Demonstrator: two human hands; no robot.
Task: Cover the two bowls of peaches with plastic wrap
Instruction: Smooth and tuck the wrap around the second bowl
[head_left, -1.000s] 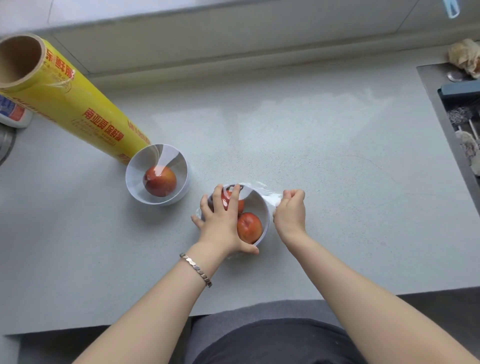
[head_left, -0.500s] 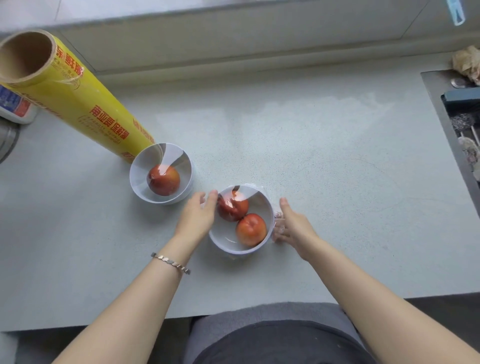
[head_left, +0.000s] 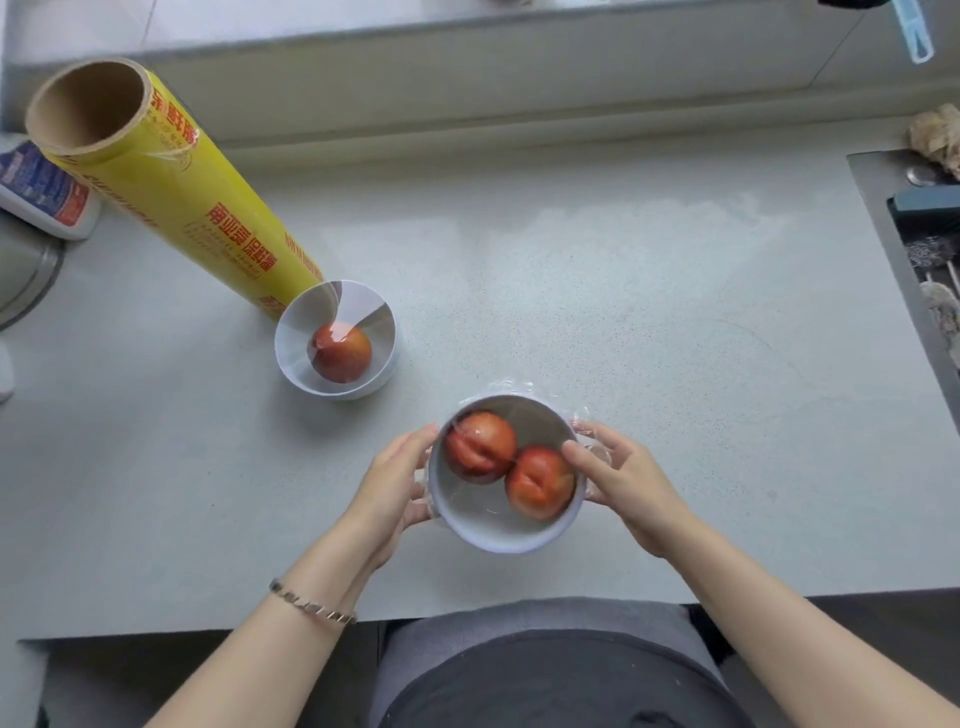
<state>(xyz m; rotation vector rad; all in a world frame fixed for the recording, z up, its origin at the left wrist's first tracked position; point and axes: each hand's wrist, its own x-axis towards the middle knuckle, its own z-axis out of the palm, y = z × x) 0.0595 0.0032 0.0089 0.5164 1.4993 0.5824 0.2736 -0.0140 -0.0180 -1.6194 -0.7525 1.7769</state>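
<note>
Plastic wrap roll (head_left: 171, 192): yellow, cardboard core, its lower end just behind the far bowl (head_left: 296, 364). That bowl holds one peach (head_left: 341, 352) under a glossy film, so it looks covered. The near bowl (head_left: 498, 535) holds two peaches (head_left: 480, 452), touching, with film (head_left: 582, 421) drawn over it and bunched at the rim. The left hand (head_left: 389, 488) and right hand (head_left: 628, 488) cup opposite walls, curled round bowl and film. Judgement: the film is light, limp and clingy and tears easily. Take it by the loose edges and smooth them down the wall.
</note>
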